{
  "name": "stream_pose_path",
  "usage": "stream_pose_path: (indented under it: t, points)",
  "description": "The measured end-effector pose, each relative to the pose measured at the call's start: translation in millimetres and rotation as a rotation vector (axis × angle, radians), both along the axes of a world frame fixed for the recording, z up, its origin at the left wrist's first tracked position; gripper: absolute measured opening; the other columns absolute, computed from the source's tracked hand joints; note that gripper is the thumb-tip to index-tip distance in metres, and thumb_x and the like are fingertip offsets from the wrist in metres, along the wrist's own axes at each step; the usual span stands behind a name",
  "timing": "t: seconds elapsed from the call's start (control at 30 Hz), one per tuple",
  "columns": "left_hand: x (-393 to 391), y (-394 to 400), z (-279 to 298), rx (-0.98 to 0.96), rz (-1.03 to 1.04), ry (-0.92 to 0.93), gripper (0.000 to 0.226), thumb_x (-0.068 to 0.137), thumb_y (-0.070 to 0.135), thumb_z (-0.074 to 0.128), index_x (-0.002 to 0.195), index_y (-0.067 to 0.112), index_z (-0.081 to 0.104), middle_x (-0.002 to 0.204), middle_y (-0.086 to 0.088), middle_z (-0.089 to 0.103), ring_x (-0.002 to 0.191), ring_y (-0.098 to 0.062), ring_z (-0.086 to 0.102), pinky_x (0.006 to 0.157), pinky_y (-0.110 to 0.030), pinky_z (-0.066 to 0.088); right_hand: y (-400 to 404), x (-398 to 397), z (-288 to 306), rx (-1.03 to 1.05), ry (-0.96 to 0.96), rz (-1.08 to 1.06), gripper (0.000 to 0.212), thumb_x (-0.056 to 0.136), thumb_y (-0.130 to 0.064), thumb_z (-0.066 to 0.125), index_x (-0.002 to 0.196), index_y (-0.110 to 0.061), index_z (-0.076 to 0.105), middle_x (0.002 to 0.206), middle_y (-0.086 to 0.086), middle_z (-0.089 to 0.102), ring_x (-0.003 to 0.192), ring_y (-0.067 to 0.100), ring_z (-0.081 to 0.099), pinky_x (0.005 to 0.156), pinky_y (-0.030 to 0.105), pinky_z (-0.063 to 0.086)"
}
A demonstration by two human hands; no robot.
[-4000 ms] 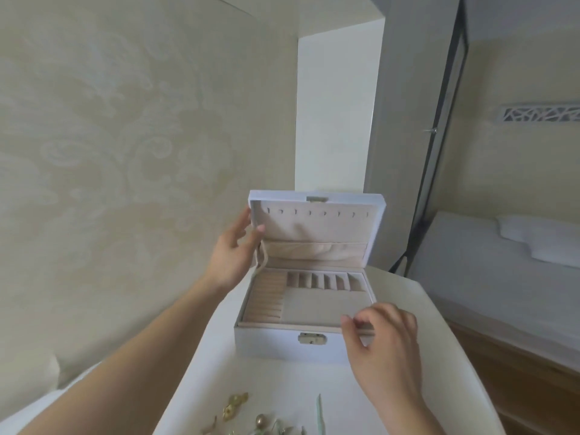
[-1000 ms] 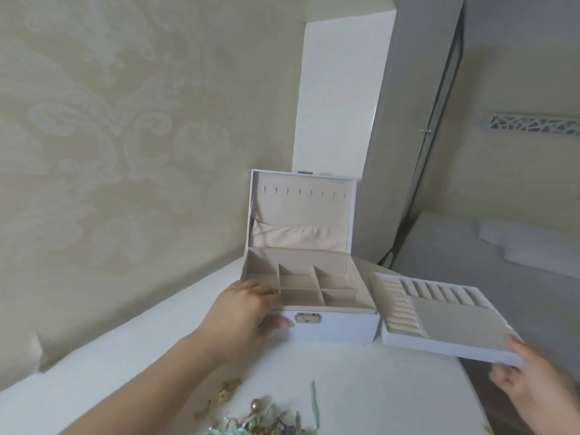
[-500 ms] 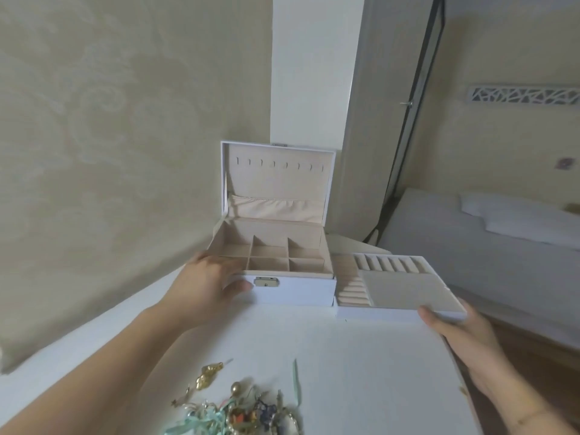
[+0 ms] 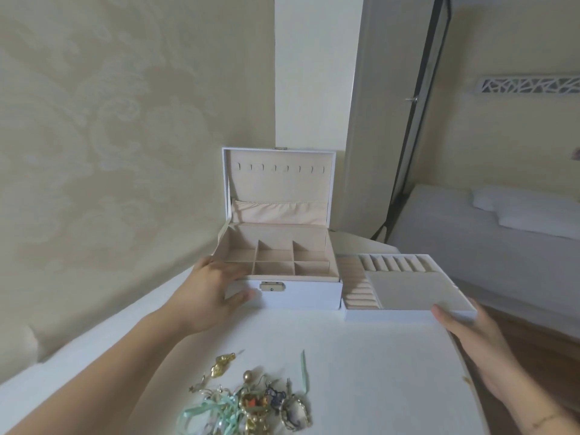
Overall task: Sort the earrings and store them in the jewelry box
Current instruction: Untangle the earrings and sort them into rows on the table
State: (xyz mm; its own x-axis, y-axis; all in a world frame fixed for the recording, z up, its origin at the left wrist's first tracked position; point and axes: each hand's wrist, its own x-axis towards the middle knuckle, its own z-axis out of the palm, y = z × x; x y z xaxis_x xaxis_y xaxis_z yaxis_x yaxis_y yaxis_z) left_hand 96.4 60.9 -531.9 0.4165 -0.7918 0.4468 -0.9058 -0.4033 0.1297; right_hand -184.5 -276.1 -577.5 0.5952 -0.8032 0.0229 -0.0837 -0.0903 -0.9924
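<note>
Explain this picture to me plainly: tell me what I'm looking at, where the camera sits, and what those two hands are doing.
There is no machine here. A person wears a camera on the head, so you look down along their own arms. The left hand grips the front left corner of an open white jewelry box with empty beige compartments. The right hand holds the near right corner of the removable tray, which sits on the white table just right of the box. A tangled pile of earrings lies near the front edge, unsorted.
</note>
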Motion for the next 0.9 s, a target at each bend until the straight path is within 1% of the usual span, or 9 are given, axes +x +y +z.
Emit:
stream_pose_path:
  t: [0.17, 0.33, 0.4, 0.5, 0.6, 0.63, 0.7, 0.8, 0.9]
  points:
    - [-5.5, 12.3, -5.6, -0.06, 0.071, -0.068, 0.045, 0.085, 0.056, 0.048, 0.118, 0.029, 0.063, 0.114, 0.01, 0.062, 0.107, -0.021, 0.054, 0.095, -0.037, 0.041, 6.2, -1.6, -3.2, -0.011, 0.013, -0.031, 0.102, 0.052, -0.054, 0.087, 0.14, -0.035, 0.04, 0.128, 0.002, 0.062, 0.112, 0.024, 0.062, 0.089, 0.042, 0.051]
    - [-25.5, 35.5, -6.0, -0.143, 0.102, 0.063, 0.058, 0.085, 0.054, 0.05, 0.139, 0.033, 0.044, 0.15, 0.004, 0.037, 0.131, -0.024, 0.036, 0.106, -0.041, 0.036, 14.2, -2.5, 0.6, -0.05, 0.085, -0.09, 0.112, 0.06, -0.043, 0.086, 0.147, -0.043, 0.016, 0.15, 0.003, 0.039, 0.131, 0.028, 0.045, 0.102, 0.049, 0.042]
    - [-41.0, 46.4, -6.8, -0.241, 0.142, 0.21, 0.061, 0.084, 0.059, 0.048, 0.141, 0.036, 0.042, 0.152, 0.009, 0.031, 0.134, -0.016, 0.03, 0.108, -0.035, 0.029, 18.1, -3.6, 3.9, -0.065, 0.112, -0.102, 0.111, 0.065, -0.04, 0.085, 0.15, -0.038, 0.013, 0.154, 0.003, 0.033, 0.136, 0.027, 0.039, 0.104, 0.048, 0.038]
    - [-71.2, 58.1, -7.2, -0.376, 0.186, 0.37, 0.058, 0.083, 0.066, 0.045, 0.135, 0.039, 0.047, 0.146, 0.016, 0.036, 0.136, -0.009, 0.032, 0.111, -0.031, 0.029, 35.6, -12.7, 17.0, -0.205, 0.149, -0.276, 0.113, 0.06, -0.065, 0.075, 0.15, -0.031, 0.015, 0.154, 0.005, 0.032, 0.139, 0.028, 0.034, 0.106, 0.051, 0.033]
    - [-99.2, 66.5, -10.0, -0.344, 0.106, 0.544, 0.053, 0.081, 0.069, 0.046, 0.126, 0.042, 0.053, 0.135, 0.029, 0.044, 0.129, 0.004, 0.039, 0.112, -0.029, 0.033, 74.2, -23.0, 36.0, -0.536, 0.057, -0.459, 0.077, 0.073, -0.058, 0.055, 0.141, -0.03, 0.032, 0.146, 0.004, 0.042, 0.135, 0.03, 0.038, 0.106, 0.055, 0.036]
    - [-105.7, 68.3, -11.9, -0.282, 0.056, 0.604, 0.053, 0.082, 0.072, 0.045, 0.126, 0.043, 0.053, 0.133, 0.032, 0.045, 0.129, 0.006, 0.04, 0.113, -0.03, 0.033, 92.4, -19.6, 43.7, -0.64, -0.035, -0.401, 0.062, 0.077, -0.049, 0.055, 0.135, -0.031, 0.042, 0.139, 0.0, 0.048, 0.131, 0.026, 0.044, 0.106, 0.048, 0.038]
    - [-115.8, 72.3, -16.3, -0.192, -0.05, 0.735, 0.058, 0.082, 0.078, 0.042, 0.128, 0.046, 0.053, 0.136, 0.03, 0.047, 0.133, 0.005, 0.039, 0.115, -0.035, 0.033, 132.6, -4.3, 57.0, -0.741, -0.102, -0.002, 0.037, 0.083, -0.023, 0.058, 0.117, -0.037, 0.057, 0.125, -0.014, 0.057, 0.119, 0.008, 0.052, 0.103, 0.03, 0.041]
    - [-124.1, 79.3, -13.6, -0.173, -0.181, 0.818, 0.058, 0.084, 0.078, 0.042, 0.13, 0.046, 0.054, 0.143, 0.022, 0.048, 0.139, -0.002, 0.037, 0.116, -0.037, 0.03, 178.9, 26.2, 48.5, -0.794, 0.181, 0.636, 0.067, 0.079, 0.01, 0.047, 0.104, -0.052, 0.058, 0.13, -0.03, 0.05, 0.127, -0.014, 0.036, 0.112, 0.019, 0.028]
    - [-129.5, 83.7, -11.5, -0.054, -0.346, 0.616, 0.061, 0.091, 0.065, 0.047, 0.138, 0.026, 0.054, 0.15, 0.009, 0.044, 0.143, -0.007, 0.033, 0.117, -0.027, 0.026, 182.9, 44.0, 22.1, -0.865, 0.232, 0.629, 0.062, 0.082, 0.005, 0.044, 0.116, -0.044, 0.063, 0.135, -0.028, 0.045, 0.133, -0.009, 0.03, 0.113, 0.014, 0.02]
